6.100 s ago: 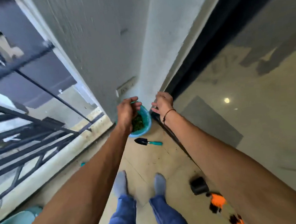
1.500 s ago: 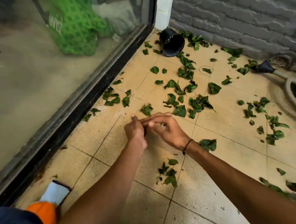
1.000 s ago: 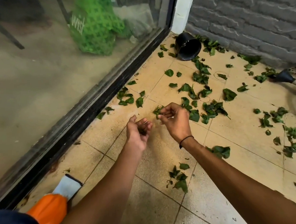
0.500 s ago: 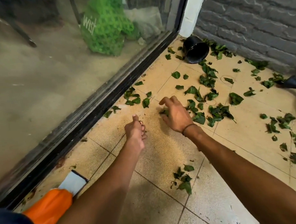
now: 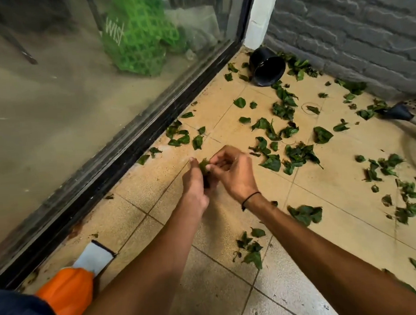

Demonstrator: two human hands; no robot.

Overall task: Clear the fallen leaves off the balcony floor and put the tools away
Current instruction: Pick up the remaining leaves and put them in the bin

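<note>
Orange plastic with a pale cloth-like piece at its end [image 5: 71, 287] lies at the lower left on the floor [image 5: 139, 179], hard against the black door track [image 5: 118, 161]. Behind the glass [image 5: 50, 99] sits a green mesh bag [image 5: 137, 36]; what it holds I cannot tell. Over the beige tiles the two hands meet: the left hand [image 5: 194, 185] is curled around a small clump of leaves [image 5: 204, 166], and the right hand [image 5: 235, 172] pinches the same clump from the other side, fingertips touching it. Farther back, in the corner by the grey brick wall [image 5: 355, 31], a black pot [image 5: 267, 69] lies tipped on its side, mouth towards me, its inside dark. Green fallen leaves [image 5: 297, 153] lie scattered across the floor to the right of the hands, more of them near the pot.
</note>
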